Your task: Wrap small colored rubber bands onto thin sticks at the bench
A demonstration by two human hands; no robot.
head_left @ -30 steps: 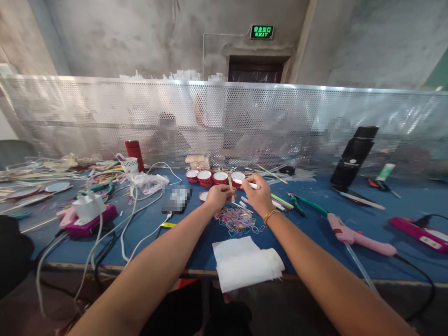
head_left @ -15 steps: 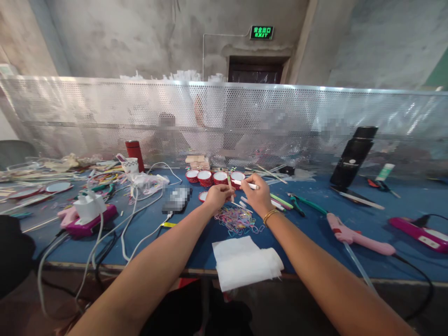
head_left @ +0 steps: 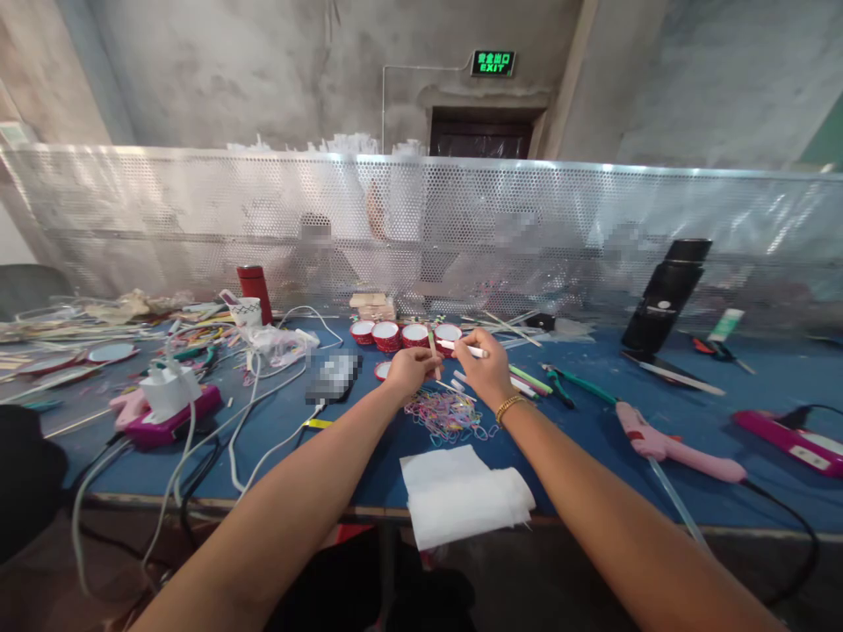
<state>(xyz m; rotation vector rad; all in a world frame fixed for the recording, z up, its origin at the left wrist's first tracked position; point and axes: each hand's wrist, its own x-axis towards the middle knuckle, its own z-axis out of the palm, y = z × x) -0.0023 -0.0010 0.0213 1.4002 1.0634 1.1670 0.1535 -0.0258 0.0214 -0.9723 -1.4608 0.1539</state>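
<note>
While fingers hide its end, right hand pinches white stick.

Even, soft daylight fills the scene, with no hard shadows on the counter. The perforated metal screen glares brightest towards its right end. Wide-angle distortion bends that screen's edges and stretches the forearms. Square patches behind the screen are pixelated; the exit sign glows green

Bare blue table lies open between the white cloth and the pink glue gun. Ahead, 4 red cups and the mesh screen block the way; cables clutter the left.
</note>
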